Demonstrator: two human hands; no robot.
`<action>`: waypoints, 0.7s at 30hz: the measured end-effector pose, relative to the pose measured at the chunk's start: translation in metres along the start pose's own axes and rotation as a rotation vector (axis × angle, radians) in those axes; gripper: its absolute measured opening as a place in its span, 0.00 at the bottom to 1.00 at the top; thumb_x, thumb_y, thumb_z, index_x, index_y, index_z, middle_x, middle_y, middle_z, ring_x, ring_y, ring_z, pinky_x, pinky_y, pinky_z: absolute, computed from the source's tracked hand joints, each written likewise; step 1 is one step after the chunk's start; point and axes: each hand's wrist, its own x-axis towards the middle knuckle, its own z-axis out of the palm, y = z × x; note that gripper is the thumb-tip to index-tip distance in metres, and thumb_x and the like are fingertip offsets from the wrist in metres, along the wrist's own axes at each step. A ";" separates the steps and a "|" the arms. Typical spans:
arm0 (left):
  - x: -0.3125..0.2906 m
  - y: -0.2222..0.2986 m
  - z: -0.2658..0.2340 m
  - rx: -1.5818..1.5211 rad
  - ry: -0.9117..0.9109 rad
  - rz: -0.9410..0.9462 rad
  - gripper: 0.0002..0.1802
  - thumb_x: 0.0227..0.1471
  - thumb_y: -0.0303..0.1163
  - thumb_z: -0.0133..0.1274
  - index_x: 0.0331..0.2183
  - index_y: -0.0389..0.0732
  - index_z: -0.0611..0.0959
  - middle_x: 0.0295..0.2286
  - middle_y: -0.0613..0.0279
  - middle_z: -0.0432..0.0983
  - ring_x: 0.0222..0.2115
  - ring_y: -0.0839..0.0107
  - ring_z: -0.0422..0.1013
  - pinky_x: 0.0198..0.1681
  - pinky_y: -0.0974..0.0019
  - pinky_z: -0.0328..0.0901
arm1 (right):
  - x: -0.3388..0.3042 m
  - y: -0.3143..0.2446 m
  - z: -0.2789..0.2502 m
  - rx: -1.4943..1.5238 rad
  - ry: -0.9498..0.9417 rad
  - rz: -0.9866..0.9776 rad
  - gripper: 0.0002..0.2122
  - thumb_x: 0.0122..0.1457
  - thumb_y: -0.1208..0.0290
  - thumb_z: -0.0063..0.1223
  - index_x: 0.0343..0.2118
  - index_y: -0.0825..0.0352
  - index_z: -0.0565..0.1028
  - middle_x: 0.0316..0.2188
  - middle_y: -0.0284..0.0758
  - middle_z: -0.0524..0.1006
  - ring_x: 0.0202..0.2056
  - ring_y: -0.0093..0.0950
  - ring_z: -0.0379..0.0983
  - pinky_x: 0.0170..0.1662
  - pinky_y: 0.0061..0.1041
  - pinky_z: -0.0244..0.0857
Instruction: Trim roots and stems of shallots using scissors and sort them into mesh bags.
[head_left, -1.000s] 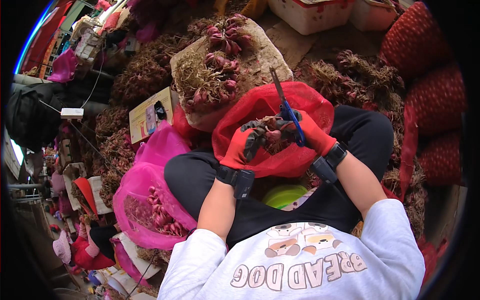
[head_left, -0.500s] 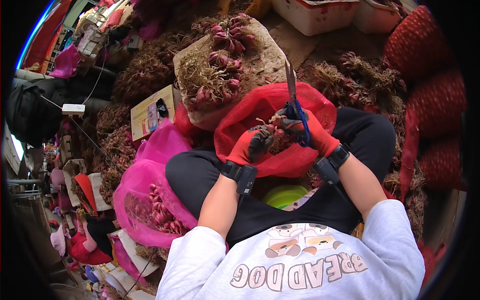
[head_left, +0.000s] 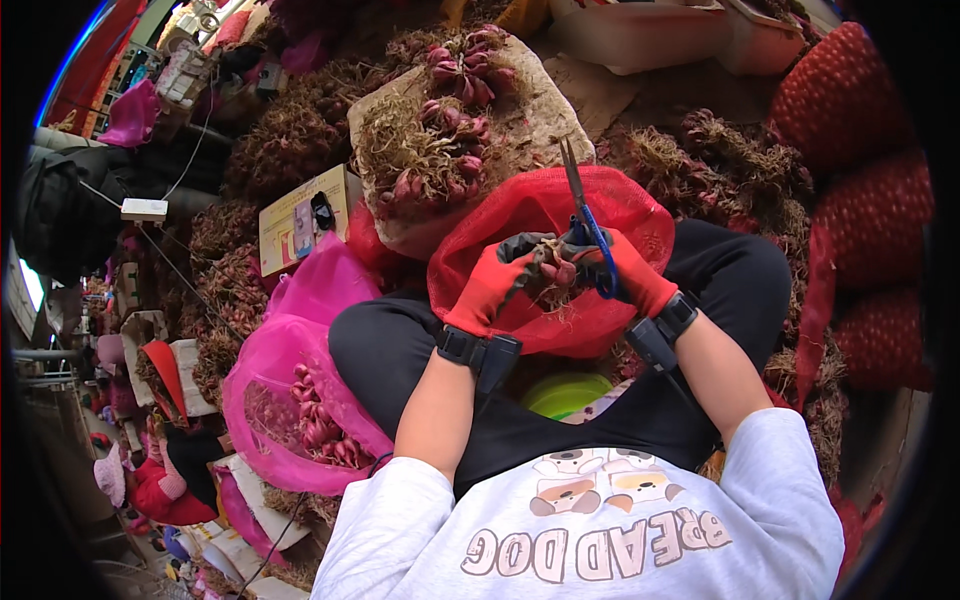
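Apparently, the work is partway along: on the pale block (head_left: 540,110) red bulb bunches (head_left: 455,125) lie with dry stems on, so plenty seems left; what the red mesh bag (head_left: 640,195) contains is mostly hidden. Over its mouth, close together, the right hand (head_left: 612,262) clenches blue-handled scissors (head_left: 582,208), and the left hand (head_left: 512,266) curls around a small bulb cluster (head_left: 558,272), its fingers nearly closed.

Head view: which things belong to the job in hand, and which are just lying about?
Seemingly in use:
left hand
right hand, holding blue-handled scissors
bulb cluster between the hands
open red mesh bag beneath

Apparently lying about:
pale yellow box, small dark item on it
small white box with cables
white tub
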 end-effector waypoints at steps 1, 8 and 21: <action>-0.003 0.002 0.001 -0.039 -0.009 -0.028 0.14 0.56 0.29 0.46 0.44 0.36 0.76 0.35 0.65 0.76 0.32 0.78 0.72 0.36 0.75 0.68 | -0.001 0.000 0.001 0.040 -0.006 0.000 0.13 0.49 0.74 0.56 0.38 0.71 0.73 0.30 0.32 0.76 0.29 0.20 0.73 0.31 0.20 0.67; -0.002 0.002 0.003 0.098 0.001 -0.089 0.13 0.54 0.29 0.48 0.41 0.36 0.77 0.32 0.65 0.76 0.31 0.78 0.71 0.36 0.75 0.67 | -0.004 -0.004 0.017 -0.379 0.169 -0.341 0.16 0.46 0.71 0.61 0.38 0.69 0.72 0.31 0.37 0.75 0.32 0.28 0.73 0.36 0.27 0.67; 0.001 -0.032 0.004 -0.126 0.174 0.014 0.08 0.52 0.27 0.49 0.37 0.37 0.76 0.28 0.66 0.74 0.27 0.78 0.71 0.31 0.74 0.66 | -0.006 -0.021 0.021 -0.988 0.230 -0.730 0.18 0.38 0.70 0.64 0.33 0.67 0.70 0.32 0.41 0.71 0.35 0.44 0.69 0.38 0.36 0.65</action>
